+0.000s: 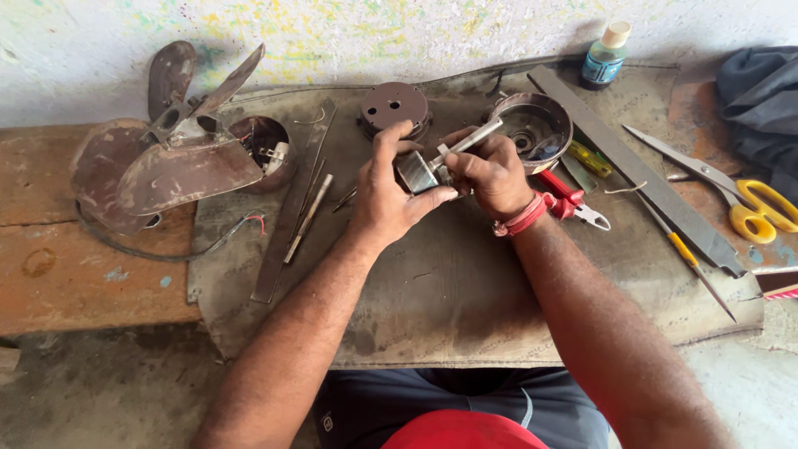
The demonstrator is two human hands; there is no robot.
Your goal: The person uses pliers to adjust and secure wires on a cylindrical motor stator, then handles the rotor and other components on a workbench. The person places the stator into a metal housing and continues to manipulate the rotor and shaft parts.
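Both hands meet above a grey mat (465,291). My left hand (389,187) pinches a small shiny metal cylinder with a shaft (418,171). My right hand (492,173), with red threads round the wrist, grips the same part from the right; the steel shaft (474,137) sticks up and to the right between the thumbs. Just behind the hands lie a round brown end cover (393,106) and an open round motor housing (536,126).
A rusty fan blade assembly with motor shell (179,141) lies at left on a wooden bench (50,258). Red-handled pliers (573,201), a long flat metal bar (640,175), a screwdriver (690,258), yellow-handled scissors (740,199), a small bottle (604,56) and thin metal strips (291,216) lie around.
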